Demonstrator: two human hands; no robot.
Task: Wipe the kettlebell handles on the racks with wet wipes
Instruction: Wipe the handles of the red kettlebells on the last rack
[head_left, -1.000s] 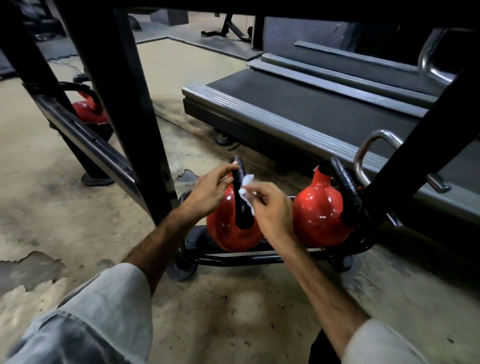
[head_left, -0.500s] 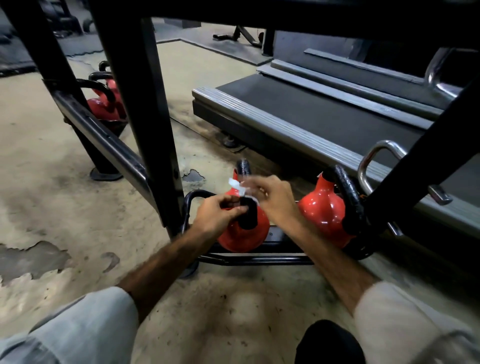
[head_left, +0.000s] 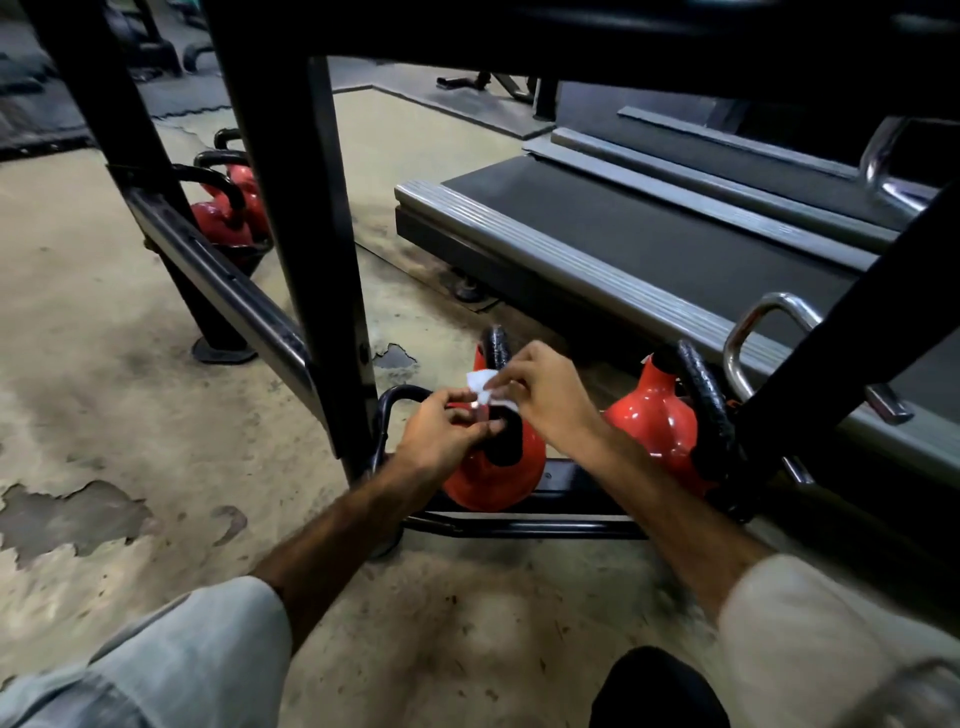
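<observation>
A worn, patchy concrete gym floor (head_left: 104, 374) runs under a black steel rack frame (head_left: 311, 249), with a grey treadmill deck (head_left: 649, 244) at the far right. On the low black rack rail (head_left: 519, 527) near the middle sits a glossy red kettlebell with a black handle (head_left: 498, 478). The right hand (head_left: 545, 395) pinches a small white wet wipe (head_left: 483, 389) beside that handle; the left hand (head_left: 447, 436) pinches the wipe's lower edge. A second red kettlebell (head_left: 654, 421) stands just right, and more red kettlebells (head_left: 228, 208) sit far left.

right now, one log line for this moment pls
stage: wiping | left hand: on handle | right hand: pinching wipe | kettlebell: on rack
</observation>
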